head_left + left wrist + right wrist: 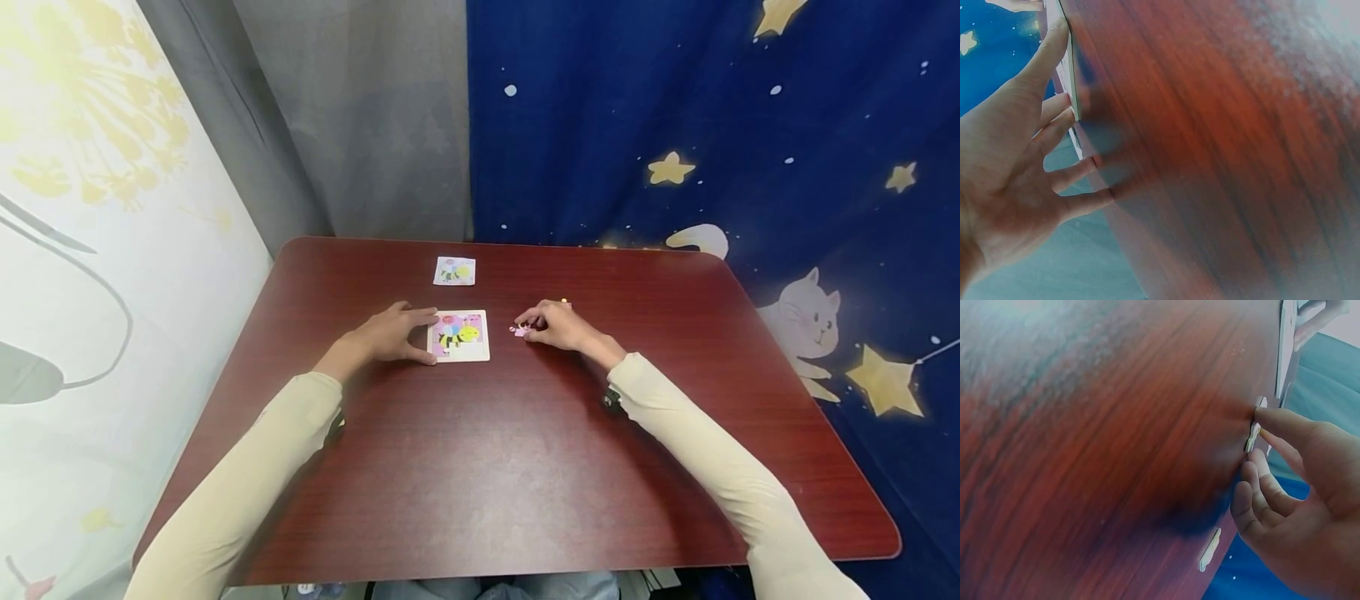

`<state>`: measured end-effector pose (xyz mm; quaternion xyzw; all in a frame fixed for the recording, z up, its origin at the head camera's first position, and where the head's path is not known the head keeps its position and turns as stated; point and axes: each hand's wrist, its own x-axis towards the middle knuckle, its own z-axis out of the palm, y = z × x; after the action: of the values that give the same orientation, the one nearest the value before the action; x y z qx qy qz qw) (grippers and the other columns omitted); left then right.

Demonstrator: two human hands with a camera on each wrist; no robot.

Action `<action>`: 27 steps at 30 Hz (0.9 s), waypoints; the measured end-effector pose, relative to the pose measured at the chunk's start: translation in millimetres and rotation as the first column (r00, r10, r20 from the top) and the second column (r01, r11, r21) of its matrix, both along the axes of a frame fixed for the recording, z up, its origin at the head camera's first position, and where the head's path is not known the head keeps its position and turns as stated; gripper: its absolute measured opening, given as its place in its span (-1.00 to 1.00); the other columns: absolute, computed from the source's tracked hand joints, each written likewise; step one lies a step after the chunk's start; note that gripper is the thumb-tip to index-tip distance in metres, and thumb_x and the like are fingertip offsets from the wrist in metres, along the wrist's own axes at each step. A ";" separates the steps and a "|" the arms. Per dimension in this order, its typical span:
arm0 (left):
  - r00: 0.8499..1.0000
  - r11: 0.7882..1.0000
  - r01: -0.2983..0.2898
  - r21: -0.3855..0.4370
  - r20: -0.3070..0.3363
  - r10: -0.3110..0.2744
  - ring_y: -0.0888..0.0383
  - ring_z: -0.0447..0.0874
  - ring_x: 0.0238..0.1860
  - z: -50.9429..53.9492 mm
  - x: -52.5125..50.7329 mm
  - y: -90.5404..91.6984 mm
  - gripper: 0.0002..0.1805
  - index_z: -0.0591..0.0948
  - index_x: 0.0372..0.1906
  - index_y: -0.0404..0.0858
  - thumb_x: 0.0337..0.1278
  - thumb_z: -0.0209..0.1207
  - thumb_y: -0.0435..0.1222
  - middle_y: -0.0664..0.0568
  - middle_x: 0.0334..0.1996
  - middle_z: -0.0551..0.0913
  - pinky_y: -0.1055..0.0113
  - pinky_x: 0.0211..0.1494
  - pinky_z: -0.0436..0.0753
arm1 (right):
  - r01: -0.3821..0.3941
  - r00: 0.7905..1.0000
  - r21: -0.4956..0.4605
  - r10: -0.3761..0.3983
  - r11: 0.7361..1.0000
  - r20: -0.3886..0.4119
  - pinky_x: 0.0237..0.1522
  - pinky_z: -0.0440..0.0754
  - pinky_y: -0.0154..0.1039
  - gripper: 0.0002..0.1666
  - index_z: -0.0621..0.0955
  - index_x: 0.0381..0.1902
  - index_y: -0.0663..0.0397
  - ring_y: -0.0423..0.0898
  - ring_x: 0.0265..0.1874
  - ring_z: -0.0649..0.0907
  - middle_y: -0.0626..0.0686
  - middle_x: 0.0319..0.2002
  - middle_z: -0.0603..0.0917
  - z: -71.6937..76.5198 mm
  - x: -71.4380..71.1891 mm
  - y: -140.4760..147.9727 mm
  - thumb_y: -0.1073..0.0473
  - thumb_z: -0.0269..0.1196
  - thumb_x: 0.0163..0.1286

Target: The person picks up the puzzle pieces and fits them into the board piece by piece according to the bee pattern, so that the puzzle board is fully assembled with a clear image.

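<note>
On the table lies a wooden jigsaw puzzle (462, 340) in a pale square frame, with a yellow and black bee on pink and a bare patch at its lower right. My left hand (393, 333) rests at its left side, the thumb at the near corner and a finger at the far one, fingers mostly straight. To the right, my right hand (557, 325) pinches a small puzzle piece (1252, 437) between thumb and fingertips, close to the tabletop. Pink pieces (519, 331) show by its fingertips in the head view; their exact shapes are partly hidden.
A bee picture card (454, 271) lies behind the puzzle. Another loose piece (1210, 550) lies on the table beyond my right hand. The dark red table (480, 475) backs onto grey and blue curtains (570, 125); a white patterned wall hanging (112, 275) is on the left.
</note>
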<state>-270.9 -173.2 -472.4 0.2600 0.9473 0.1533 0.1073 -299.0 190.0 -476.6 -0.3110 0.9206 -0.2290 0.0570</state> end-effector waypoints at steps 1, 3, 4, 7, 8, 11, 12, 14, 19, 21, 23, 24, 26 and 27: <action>1.000 1.000 0.000 -0.001 0.000 0.000 -0.24 0.18 0.54 0.1 0.2 -0.2 0.03 0.43 0.55 -0.04 -0.04 0.49 0.26 0.09 0.58 0.32 -0.27 0.38 0.40 | -0.004 1.000 0.000 0.004 1.000 0.000 -0.12 0.53 -0.17 -0.63 0.77 0.12 0.09 0.02 -0.21 0.59 0.12 -0.22 0.67 -0.5 -0.1 -0.7 0.23 0.45 0.36; 1.000 1.000 0.000 -0.002 0.000 0.000 -0.23 0.18 0.54 0.3 0.7 -0.3 0.03 0.43 0.55 -0.04 -0.04 0.49 0.26 0.09 0.58 0.32 -0.27 0.38 0.41 | -0.007 1.000 0.000 0.007 1.000 0.005 -0.12 0.52 -0.19 -0.63 0.77 0.12 0.08 0.00 -0.21 0.59 0.10 -0.22 0.67 -1.0 0.0 -2.1 0.22 0.45 0.36; 1.000 1.000 0.000 -0.001 0.002 0.000 -0.23 0.18 0.53 0.4 1.0 -0.4 0.03 0.43 0.55 -0.04 -0.04 0.49 0.26 0.08 0.58 0.32 -0.26 0.38 0.41 | -0.008 1.000 -0.002 0.008 1.000 0.009 -0.13 0.52 -0.19 -0.63 0.77 0.12 0.08 -0.01 -0.21 0.59 0.10 -0.21 0.67 -1.1 0.3 -3.0 0.22 0.45 0.36; 1.000 1.000 -0.002 0.002 0.001 0.002 -0.23 0.19 0.53 0.9 1.6 -0.3 0.03 0.43 0.54 -0.04 -0.04 0.49 0.26 0.08 0.57 0.32 -0.25 0.38 0.42 | -0.014 1.000 -0.014 0.014 1.000 0.021 -0.12 0.54 -0.19 -0.63 0.77 0.11 0.08 -0.02 -0.20 0.60 0.10 -0.19 0.68 -1.0 1.1 -6.1 0.21 0.46 0.35; 1.000 1.000 -0.001 0.003 0.000 0.001 -0.23 0.19 0.53 1.2 1.7 -0.2 0.03 0.43 0.54 -0.05 -0.04 0.49 0.25 0.08 0.57 0.32 -0.25 0.38 0.42 | -0.019 1.000 -0.018 0.019 1.000 0.020 -0.12 0.55 -0.19 -0.63 0.77 0.11 0.08 -0.02 -0.20 0.60 0.10 -0.19 0.68 -1.2 1.3 -7.2 0.21 0.47 0.35; 1.000 1.000 0.004 0.005 -0.003 -0.004 -0.24 0.19 0.52 2.2 1.8 0.1 0.03 0.44 0.54 -0.06 -0.04 0.49 0.25 0.07 0.57 0.33 -0.26 0.38 0.41 | -0.037 0.999 -0.019 0.037 0.999 0.012 -0.10 0.58 -0.17 -0.62 0.77 0.11 0.07 -0.03 -0.20 0.63 0.10 -0.19 0.69 -1.0 1.9 -11.3 0.18 0.47 0.34; 1.000 1.000 0.005 0.006 -0.002 -0.005 -0.24 0.19 0.52 2.6 1.8 0.3 0.03 0.44 0.54 -0.06 -0.04 0.49 0.25 0.07 0.57 0.33 -0.26 0.38 0.41 | -0.043 0.999 -0.019 0.044 0.999 0.007 -0.08 0.59 -0.17 -0.62 0.77 0.11 0.07 -0.03 -0.19 0.64 0.09 -0.19 0.70 -1.0 2.0 -12.7 0.18 0.48 0.34; 1.000 1.000 0.007 0.006 0.000 -0.007 -0.24 0.19 0.53 3.0 1.7 0.6 0.03 0.44 0.54 -0.06 -0.03 0.49 0.25 0.06 0.57 0.32 -0.26 0.37 0.41 | -0.053 0.999 -0.019 0.053 0.998 0.002 -0.06 0.60 -0.16 -0.62 0.78 0.11 0.06 -0.04 -0.18 0.65 0.08 -0.19 0.71 -1.4 2.2 -15.1 0.15 0.48 0.34; 1.000 1.000 0.000 0.000 0.005 0.000 -0.23 0.17 0.54 2.8 1.3 0.8 0.03 0.43 0.55 -0.04 -0.03 0.49 0.26 0.08 0.58 0.31 -0.28 0.36 0.41 | -0.069 0.998 -0.020 0.069 0.997 -0.003 -0.05 0.60 -0.17 -0.60 0.77 0.14 0.01 -0.08 -0.16 0.65 0.04 -0.18 0.71 -1.3 2.6 -21.9 0.11 0.47 0.36; 1.000 1.000 -0.005 -0.002 0.007 0.005 -0.22 0.16 0.54 2.5 1.2 0.6 0.02 0.43 0.55 -0.03 -0.03 0.49 0.26 0.09 0.58 0.31 -0.29 0.36 0.41 | -0.077 0.997 -0.025 0.076 0.997 -0.007 -0.05 0.59 -0.17 -0.60 0.77 0.15 -0.01 -0.08 -0.16 0.64 0.04 -0.17 0.71 -0.5 2.9 -25.2 0.10 0.47 0.37; 1.000 1.000 -0.009 -0.004 0.006 0.009 -0.22 0.16 0.54 2.2 1.1 0.3 0.02 0.43 0.55 -0.02 -0.03 0.49 0.26 0.10 0.58 0.30 -0.29 0.37 0.41 | -0.088 0.996 -0.035 0.087 0.996 -0.011 -0.05 0.58 -0.17 -0.60 0.77 0.15 -0.01 -0.07 -0.16 0.63 0.04 -0.15 0.71 1.1 3.7 -28.4 0.10 0.47 0.37; 1.000 1.000 -0.010 -0.004 0.006 0.010 -0.22 0.15 0.55 2.2 1.1 0.2 0.02 0.43 0.55 -0.02 -0.03 0.48 0.26 0.10 0.58 0.30 -0.30 0.37 0.41 | -0.096 0.995 -0.043 0.095 0.994 -0.014 -0.05 0.56 -0.17 -0.60 0.77 0.14 0.00 -0.05 -0.16 0.62 0.05 -0.15 0.71 2.0 4.2 -30.2 0.10 0.47 0.37; 1.000 1.000 -0.010 -0.007 0.006 0.010 -0.22 0.15 0.55 2.2 1.2 0.2 0.02 0.43 0.55 -0.02 -0.03 0.48 0.26 0.10 0.58 0.30 -0.30 0.36 0.41 | -0.111 0.994 -0.059 0.111 0.992 -0.011 -0.07 0.55 -0.16 -0.60 0.77 0.14 0.01 -0.03 -0.16 0.62 0.06 -0.15 0.70 3.7 5.1 -34.0 0.11 0.47 0.37; 1.000 1.000 -0.010 -0.009 0.006 0.010 -0.22 0.15 0.55 2.3 1.2 0.2 0.02 0.43 0.55 -0.01 -0.03 0.48 0.27 0.10 0.59 0.30 -0.30 0.36 0.41 | -0.120 0.993 -0.066 0.119 0.991 -0.010 -0.07 0.55 -0.15 -0.61 0.77 0.14 0.02 -0.01 -0.16 0.61 0.07 -0.14 0.70 4.4 5.6 -35.9 0.12 0.47 0.37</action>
<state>-269.6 -173.0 -470.1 0.2542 0.9490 0.1506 0.1104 -293.4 154.0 -472.2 -0.3680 0.8924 -0.2546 0.0577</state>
